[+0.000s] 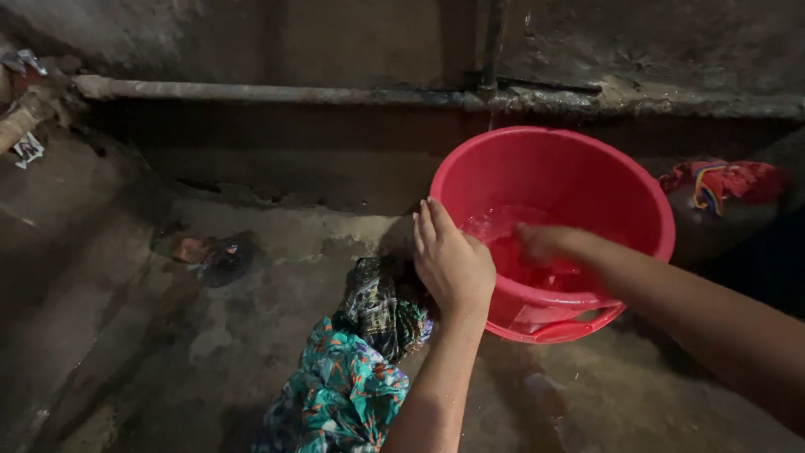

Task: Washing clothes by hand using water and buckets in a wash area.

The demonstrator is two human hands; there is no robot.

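Note:
A red plastic bucket (587,180) stands on the wet concrete floor with a little water in its bottom. My left hand (451,260) rests flat against the bucket's near-left rim, fingers together and pointing up. My right hand (543,243) reaches over the rim and down into the bucket, close to the water; it is blurred and I see nothing held in it. A heap of wet patterned cloth (356,369), teal floral with a dark checked piece on top, lies on the floor just left of my left forearm.
A rusty horizontal pipe (277,92) runs along the rough back wall, joined by a vertical pipe (493,42). A red cloth bundle (725,183) lies at the right behind the bucket. A small dark object (216,253) sits on the floor at the left.

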